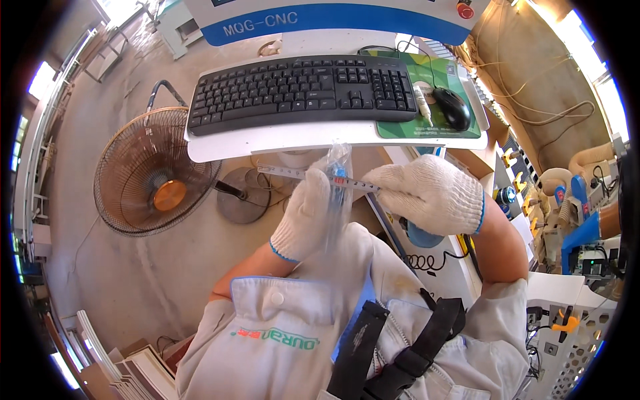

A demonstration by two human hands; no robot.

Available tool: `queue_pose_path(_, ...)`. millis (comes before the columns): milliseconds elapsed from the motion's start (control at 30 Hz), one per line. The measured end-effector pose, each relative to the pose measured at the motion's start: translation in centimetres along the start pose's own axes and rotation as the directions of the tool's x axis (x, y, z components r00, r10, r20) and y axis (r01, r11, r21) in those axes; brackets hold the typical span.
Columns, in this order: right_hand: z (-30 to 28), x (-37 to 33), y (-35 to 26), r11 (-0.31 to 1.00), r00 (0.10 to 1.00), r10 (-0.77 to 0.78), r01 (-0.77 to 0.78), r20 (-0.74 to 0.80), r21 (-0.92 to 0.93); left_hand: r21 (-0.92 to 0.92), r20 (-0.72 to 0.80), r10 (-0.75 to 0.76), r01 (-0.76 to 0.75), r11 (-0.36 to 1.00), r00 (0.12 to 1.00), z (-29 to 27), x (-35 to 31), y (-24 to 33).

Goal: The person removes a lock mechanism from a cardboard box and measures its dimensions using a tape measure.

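Note:
Both my hands wear white knitted gloves with blue cuffs and are raised in front of my chest. My left hand (304, 217) is closed around a clear plastic bag (339, 207) that hangs upright, with something blue inside near its top. A tape measure blade (287, 172) with a red mark crosses the bag at a slight tilt, running past both sides of my left fingers. The blade's right end meets the pinched fingertips of my right hand (430, 193). Below my right hand shows a rounded light-blue thing (424, 235), partly hidden.
Ahead, a white shelf (267, 143) carries a black keyboard (303, 90), a green mouse pad (400, 130), a black mouse (453, 109) and a small white tube (423, 103). A red emergency button (465, 11) sits above. A caged fan (150, 170) stands left; boards (137, 377) lean lower left.

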State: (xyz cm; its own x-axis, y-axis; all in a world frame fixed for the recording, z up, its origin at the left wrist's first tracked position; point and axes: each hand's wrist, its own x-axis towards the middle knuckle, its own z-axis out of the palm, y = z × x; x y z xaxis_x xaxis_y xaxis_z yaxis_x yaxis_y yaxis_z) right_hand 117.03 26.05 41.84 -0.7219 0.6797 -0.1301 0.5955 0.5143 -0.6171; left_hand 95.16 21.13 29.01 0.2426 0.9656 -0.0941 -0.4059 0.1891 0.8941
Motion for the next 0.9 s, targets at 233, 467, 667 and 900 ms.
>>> queue_pose_path(233, -0.2, 0.4, -0.3, 1.0, 1.0, 0.017, -0.017, 0.012, 0.012, 0.02, -0.004, 0.012, -0.012, 1.0, 1.0, -0.1, 0.0, -0.3)
queue_pose_path(467, 0.0, 0.4, 0.3, 1.0, 1.0, -0.025, 0.025, -0.008, -0.001, 0.007, 0.01, 0.013, -0.013, 1.0, 1.0, 0.7, 0.3, 0.6)
queue_pose_path(667, 0.1, 0.4, 0.2, 0.999, 0.999, -0.033, 0.033, -0.019, -0.01, 0.023, 0.009, 0.019, -0.019, 1.0, 1.0, 0.7, 0.3, 0.7)
queue_pose_path(900, 0.8, 0.5, 0.8, 0.998, 0.998, -0.063, 0.063, -0.03, -0.021, 0.02, 0.059, 0.043, -0.044, 0.999, 0.997, 0.8, 0.2, 1.0)
